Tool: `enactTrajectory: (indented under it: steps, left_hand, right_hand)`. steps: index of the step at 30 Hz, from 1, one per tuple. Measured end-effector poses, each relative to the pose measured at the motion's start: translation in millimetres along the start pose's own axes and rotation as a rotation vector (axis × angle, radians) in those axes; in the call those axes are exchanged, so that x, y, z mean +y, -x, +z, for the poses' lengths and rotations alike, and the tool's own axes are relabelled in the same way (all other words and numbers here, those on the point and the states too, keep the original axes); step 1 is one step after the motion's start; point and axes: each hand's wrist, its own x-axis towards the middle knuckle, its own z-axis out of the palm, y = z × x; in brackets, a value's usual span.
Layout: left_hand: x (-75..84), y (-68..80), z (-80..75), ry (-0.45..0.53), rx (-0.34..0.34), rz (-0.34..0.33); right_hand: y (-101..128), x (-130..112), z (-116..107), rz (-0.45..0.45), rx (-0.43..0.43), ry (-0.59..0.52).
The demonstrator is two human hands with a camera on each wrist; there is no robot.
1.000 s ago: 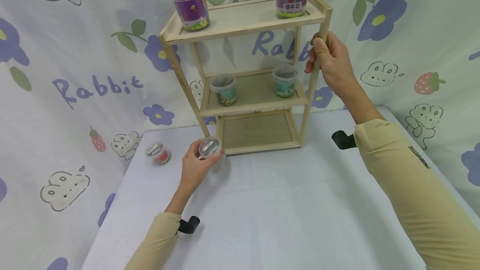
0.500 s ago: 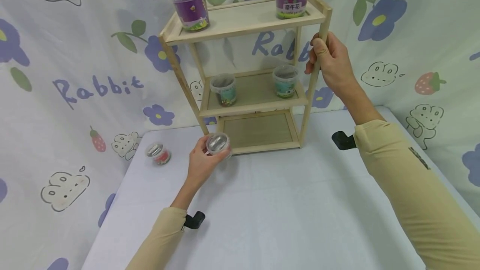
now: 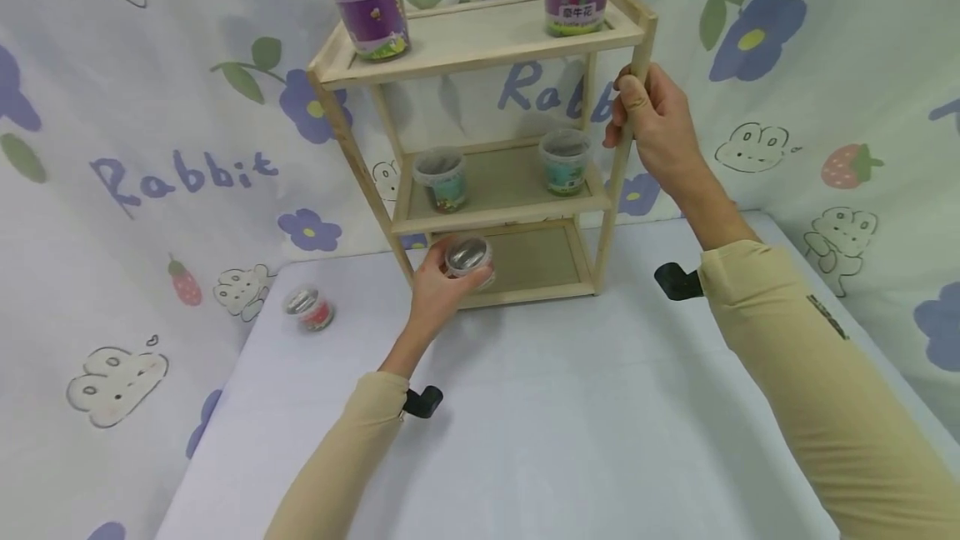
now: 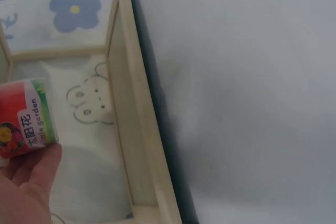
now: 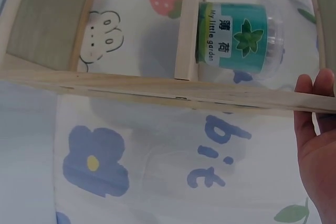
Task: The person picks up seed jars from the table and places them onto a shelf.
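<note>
My left hand (image 3: 437, 290) grips a small clear-lidded plastic tub (image 3: 469, 255) at the front left of the shelf's bottom tier. In the left wrist view that tub (image 4: 23, 119) shows a red label with flowers and "little garden" lettering. My right hand (image 3: 663, 127) holds the right front post of the wooden three-tier shelf (image 3: 480, 65), just below the top tier. In the right wrist view the fingers (image 5: 304, 114) wrap that post, with a green-labelled tub (image 5: 233, 38) on the middle tier nearby.
Two purple-labelled tubs (image 3: 372, 19) stand on the top tier, left and right. Two teal-labelled tubs (image 3: 440, 182) sit on the middle tier. Another red-labelled tub (image 3: 309, 308) is on the white table (image 3: 570, 423), left of the shelf. A patterned cloth (image 3: 187, 107) hangs behind.
My left hand has carried the red-labelled tub right and away from me, from beside the left front post to over the bottom tier. My right hand keeps its hold on the post.
</note>
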Motion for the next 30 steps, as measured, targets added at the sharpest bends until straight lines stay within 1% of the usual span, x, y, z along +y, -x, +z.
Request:
enactTrajectory:
  steps: [6,8,12,15,17,20,24,30]
  left_hand:
    - [4.1,-10.7,27.6,0.002,-0.027,-0.048]
    - [6.2,-14.2,36.3,-0.013,-0.031,-0.039]
    - [8.6,-22.9,53.3,-0.060,-0.027,0.011]
    - [8.9,-28.6,64.9,-0.084,-0.028,0.015]
    - [9.5,-31.4,70.2,-0.088,-0.026,0.015]
    - [7.9,-35.7,78.5,-0.085,-0.029,0.031]
    - [3.9,-41.7,90.9,-0.061,-0.033,0.053]
    - [5.1,-48.4,108.5,-0.076,-0.012,0.012]
  right_hand:
    - [-2,2,0,0.002,0.005,0.001]
    - [-2,2,-1,-0.002,0.007,-0.008]
    - [-3,3,-1,0.000,0.012,-0.013]
    - [-3,3,-1,0.003,0.014,-0.010]
    - [-4,2,1,0.003,0.013,-0.013]
    - [-4,2,2,-0.002,0.011,-0.010]
    - [-3,3,2,-0.008,0.012,0.006]
    - [-2,3,0,-0.003,0.019,0.023]
